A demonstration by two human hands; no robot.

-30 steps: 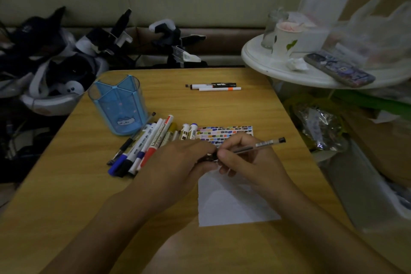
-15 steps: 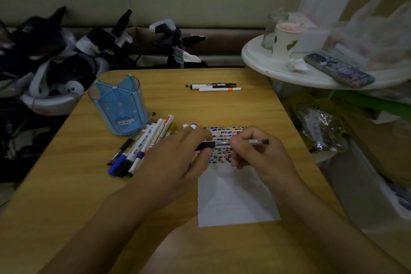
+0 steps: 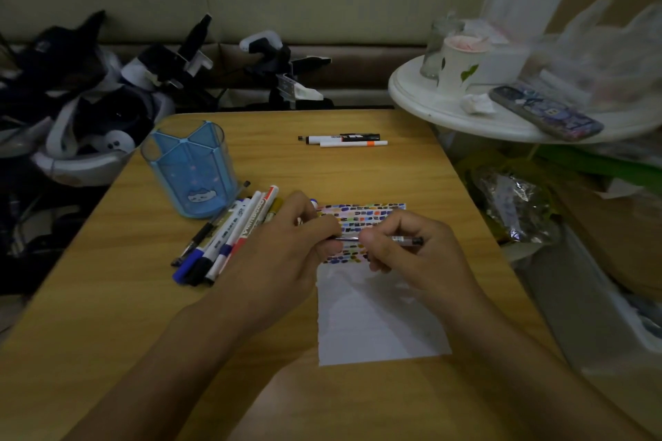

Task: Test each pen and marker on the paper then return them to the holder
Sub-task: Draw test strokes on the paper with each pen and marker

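1. A round white side table (image 3: 447, 111) is standing to the right of the wooden bench (image 3: 107, 297).
2. A white paper cup with green leaf prints (image 3: 460, 64) is sitting on that side table, with a clear glass jar (image 3: 431, 50) just behind it.
3. A phone in a purple patterned case (image 3: 546, 113) is lying flat near the side table's front edge, beside a crumpled white tissue (image 3: 478, 104).
4. Black and white headset gear (image 3: 89, 111) is piling up to the left of the bench.
5. A crinkled silvery plastic bag (image 3: 516, 204) is lying below the side table.

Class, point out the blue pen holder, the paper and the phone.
Blue pen holder (image 3: 190, 172), head view, front wall.
Paper (image 3: 376, 326), head view, blank lower half.
Phone (image 3: 546, 113), head view, patterned back.
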